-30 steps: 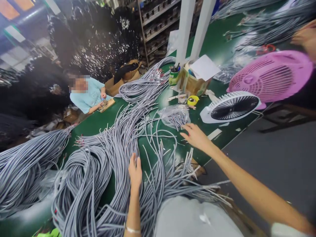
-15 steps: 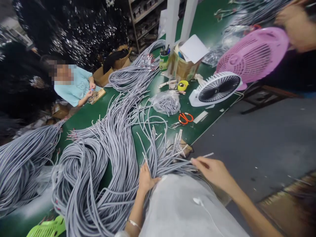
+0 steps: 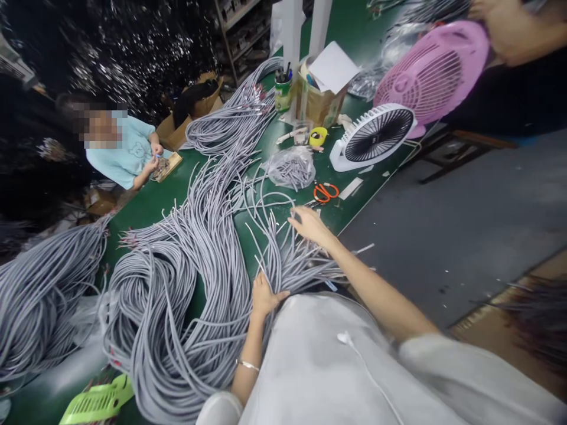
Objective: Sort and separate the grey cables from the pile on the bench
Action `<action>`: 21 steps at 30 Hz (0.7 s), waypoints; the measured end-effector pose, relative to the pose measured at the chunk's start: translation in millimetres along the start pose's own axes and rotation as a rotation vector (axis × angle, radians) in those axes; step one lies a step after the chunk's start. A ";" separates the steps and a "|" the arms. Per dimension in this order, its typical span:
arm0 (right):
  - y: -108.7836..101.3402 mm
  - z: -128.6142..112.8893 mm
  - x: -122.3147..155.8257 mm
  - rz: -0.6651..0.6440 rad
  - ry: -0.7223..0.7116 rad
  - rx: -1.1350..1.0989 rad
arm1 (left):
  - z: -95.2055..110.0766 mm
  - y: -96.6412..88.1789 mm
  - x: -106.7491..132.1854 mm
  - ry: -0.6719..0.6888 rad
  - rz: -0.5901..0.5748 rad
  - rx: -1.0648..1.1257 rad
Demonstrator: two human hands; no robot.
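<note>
A big heap of grey cables [image 3: 190, 277] covers the green table [image 3: 146, 206] in front of me. My left hand [image 3: 264, 295] is closed round a bunch of the cable strands at the near table edge. My right hand [image 3: 309, 224] reaches forward over the loose cable ends, fingers slightly curled and touching them; I cannot make out a grip. Orange-handled scissors [image 3: 325, 192] lie just beyond my right hand. A clear bag of short cable pieces [image 3: 290, 168] sits behind them.
A white fan [image 3: 374, 136] and a pink fan [image 3: 432, 71] stand at the table's right edge. A cardboard box [image 3: 321, 97], pen cup [image 3: 282, 88] and yellow tape roll [image 3: 318, 137] sit further back. A person in a light blue top [image 3: 121, 156] sits across. A green basket [image 3: 95, 401] lies near left.
My right hand has moved from beside my lap forward onto the cable ends near the scissors. My left hand stays gripping the bunch. The view has tilted a little further down.
</note>
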State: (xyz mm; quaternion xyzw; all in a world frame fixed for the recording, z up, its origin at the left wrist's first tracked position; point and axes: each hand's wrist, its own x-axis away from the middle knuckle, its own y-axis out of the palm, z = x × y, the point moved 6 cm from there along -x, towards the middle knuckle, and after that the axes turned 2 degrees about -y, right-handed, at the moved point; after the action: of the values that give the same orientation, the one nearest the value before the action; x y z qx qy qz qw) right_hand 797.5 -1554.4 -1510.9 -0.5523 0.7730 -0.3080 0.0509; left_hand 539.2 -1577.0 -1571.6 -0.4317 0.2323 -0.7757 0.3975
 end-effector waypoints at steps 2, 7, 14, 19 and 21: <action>-1.1 -0.8 -41.2 0.038 0.059 0.009 | -0.4 -6.2 2.1 0.011 0.044 0.099; 7.9 -19.9 -64.0 -0.005 0.025 -0.018 | -3.6 -40.2 14.3 -0.046 0.260 0.394; 44.2 -73.3 47.0 -0.289 -0.393 0.062 | 71.9 -95.0 -15.9 0.000 0.147 0.967; 37.6 -77.0 94.8 -0.181 -0.801 0.369 | 125.4 -134.7 -19.4 0.122 0.216 1.160; 7.1 -87.5 102.2 0.129 -0.964 0.302 | 134.9 -137.8 -8.4 0.177 0.186 1.003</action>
State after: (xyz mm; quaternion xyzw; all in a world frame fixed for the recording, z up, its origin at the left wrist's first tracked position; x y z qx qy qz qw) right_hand 715.7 -1606.7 -1417.5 -0.5694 0.6410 -0.1229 0.4998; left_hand 599.8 -1493.1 -1408.7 -0.0981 -0.0982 -0.7867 0.6016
